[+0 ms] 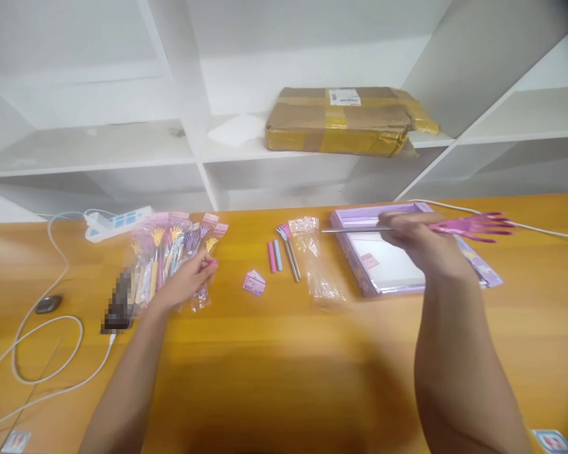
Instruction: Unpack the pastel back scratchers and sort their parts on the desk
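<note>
My right hand (414, 243) is closed around a back scratcher with a pink hand-shaped head (478, 227). Its metal rod sticks out to the left, above a purple box (353, 268) with a white inside. Over a group of back scratchers in clear bags (157, 252) is my left hand (194, 274), its fingers curled together; what they hold, if anything, is hidden. Between my hands lie two unwrapped back scratchers (290, 255), a pink tube (271, 256), a blue tube (278, 255), pink cards (254, 282) and clear plastic bags (319, 265).
A blurred dark device (118, 306) with a white cable (97, 376) lies at the left, near a black mouse-like object (48, 304). Behind it sits a white power strip (118, 224). A taped cardboard box (341, 123) rests on the white shelf (231, 148) at the back.
</note>
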`<state>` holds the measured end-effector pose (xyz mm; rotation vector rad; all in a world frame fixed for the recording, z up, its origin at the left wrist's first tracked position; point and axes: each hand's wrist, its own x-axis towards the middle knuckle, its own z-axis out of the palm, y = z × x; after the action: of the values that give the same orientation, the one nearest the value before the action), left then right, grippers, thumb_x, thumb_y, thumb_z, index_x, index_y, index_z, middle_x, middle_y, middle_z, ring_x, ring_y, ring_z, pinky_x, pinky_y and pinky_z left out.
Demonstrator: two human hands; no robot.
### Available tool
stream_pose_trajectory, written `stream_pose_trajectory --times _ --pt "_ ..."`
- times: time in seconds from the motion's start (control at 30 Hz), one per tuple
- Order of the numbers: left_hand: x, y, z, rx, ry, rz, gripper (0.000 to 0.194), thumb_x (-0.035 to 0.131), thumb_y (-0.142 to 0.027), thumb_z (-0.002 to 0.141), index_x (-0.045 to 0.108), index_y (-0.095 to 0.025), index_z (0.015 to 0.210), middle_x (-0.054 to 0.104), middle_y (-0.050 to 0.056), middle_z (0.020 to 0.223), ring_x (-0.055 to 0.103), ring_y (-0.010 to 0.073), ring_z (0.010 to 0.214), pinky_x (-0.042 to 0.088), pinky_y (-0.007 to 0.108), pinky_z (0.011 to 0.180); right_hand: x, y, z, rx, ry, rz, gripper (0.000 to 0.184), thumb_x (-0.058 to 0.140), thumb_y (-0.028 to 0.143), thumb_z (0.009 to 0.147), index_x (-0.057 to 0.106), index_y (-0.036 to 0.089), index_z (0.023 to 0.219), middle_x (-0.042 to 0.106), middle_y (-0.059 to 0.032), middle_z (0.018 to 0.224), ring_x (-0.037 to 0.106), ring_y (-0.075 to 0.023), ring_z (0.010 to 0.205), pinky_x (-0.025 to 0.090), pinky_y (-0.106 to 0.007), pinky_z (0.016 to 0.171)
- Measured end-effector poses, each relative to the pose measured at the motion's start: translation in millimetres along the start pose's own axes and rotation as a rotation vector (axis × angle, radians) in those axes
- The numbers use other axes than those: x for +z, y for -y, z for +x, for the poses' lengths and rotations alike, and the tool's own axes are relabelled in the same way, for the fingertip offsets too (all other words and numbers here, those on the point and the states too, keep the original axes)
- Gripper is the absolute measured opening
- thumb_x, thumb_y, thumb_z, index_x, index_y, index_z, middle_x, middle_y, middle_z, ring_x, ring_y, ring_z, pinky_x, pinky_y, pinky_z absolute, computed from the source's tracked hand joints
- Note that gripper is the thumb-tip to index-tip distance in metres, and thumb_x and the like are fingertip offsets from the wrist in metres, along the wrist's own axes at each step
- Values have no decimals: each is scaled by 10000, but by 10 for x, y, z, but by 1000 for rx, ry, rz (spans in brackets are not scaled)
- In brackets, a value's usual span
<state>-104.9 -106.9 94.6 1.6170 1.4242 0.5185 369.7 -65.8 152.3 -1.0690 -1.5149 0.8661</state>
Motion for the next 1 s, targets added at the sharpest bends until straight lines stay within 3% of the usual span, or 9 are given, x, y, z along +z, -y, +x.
stream_pose_trajectory --times 0.1,0.17,0.27,0.4,0.5,0.6,0.7,0.83,1.0 --pt "352 -9 380 13 -110 194 257 583 -456 1065 587 -220 965 704 18 894 628 156 635 467 292 635 217 -87 -31 26 72 -215 310 701 468 958 630 261 738 650 -68 818 576 -228 779 466 -388 706" --pt "639 -93 716 -1 -237 304 195 576 -324 1059 611 -203 910 730 54 935 664 170 675 491 303 663 556 -176 -27 86 75 -396 303 611 421 989 611 234 750 698 -62 864 616 -212 820 480 -352 757" --pt "939 -180 1136 13 -334 358 159 597 -217 1039 658 -169 900 744 136 1052 718 235 935 538 356 844 1069 -370 21 189 124 -727 372 582 381 1022 525 219 692 651 -41 720 573 -176 700 413 -309 694" --pt "1087 -146 1400 5 -402 373 218 672 -323 1060 724 -127 1138 735 142 1198 716 262 1097 598 451 974 1456 -669 105 245 228 -1004 270 537 350 1098 624 188 899 728 -93 832 634 -192 734 380 -295 677" --pt "1151 -91 1466 23 -441 343 393 711 -412 1050 674 -172 1360 689 124 1366 708 259 1171 628 482 1003 1554 -841 127 258 285 -1072 244 499 327 1129 653 152 1055 762 -154 932 708 -227 821 408 -293 713" --pt "1200 -44 1462 83 -453 294 361 693 -411 1061 685 -190 1347 685 124 1384 702 257 1187 624 480 1017 1580 -947 107 249 339 -1132 291 460 362 1153 643 136 1145 773 -186 1009 745 -263 910 442 -306 758" --pt "1143 31 1329 143 -445 244 338 700 -320 1053 671 -137 1336 734 137 1224 722 228 1077 611 417 980 1585 -990 63 231 374 -1168 324 426 404 1167 619 148 1213 772 -190 1088 755 -272 949 461 -320 782" --pt "785 202 919 177 -489 226 309 593 -120 1031 637 -136 1336 736 126 1138 710 195 896 574 378 908 1570 -989 2 198 392 -1201 333 404 411 1169 611 161 1249 749 -201 1199 749 -276 1002 469 -329 779" --pt "229 452 404 120 -700 603 257 560 -157 1010 696 -176 1227 710 164 1238 625 348 1218 506 489 1064 1463 -948 -96 146 370 -1221 373 384 436 1170 629 157 1211 732 -187 1218 740 -270 975 418 -318 701"
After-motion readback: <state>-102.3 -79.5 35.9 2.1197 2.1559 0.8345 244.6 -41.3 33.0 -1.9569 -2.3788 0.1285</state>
